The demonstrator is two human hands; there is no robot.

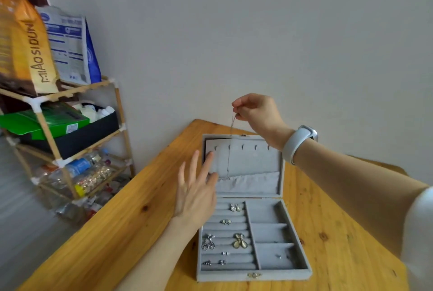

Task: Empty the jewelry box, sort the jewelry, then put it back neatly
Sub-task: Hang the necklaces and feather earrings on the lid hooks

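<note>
Wooden table (131,227); on it, one open grey jewelry box (254,275)

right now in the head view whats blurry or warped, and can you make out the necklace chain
Head view: wide-angle lens bows the shelf rack and table edges; left hand is slightly motion-blurred; the necklace chain is thin and faint against the grey lid; lighting is soft, without glare.

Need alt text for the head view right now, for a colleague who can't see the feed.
The right hand pinches a thin silver necklace, dangling it before the open lid of a grey jewelry box on a wooden table. The left hand hovers open at the lid's left edge; earrings sit in the box's ring rolls.
</note>
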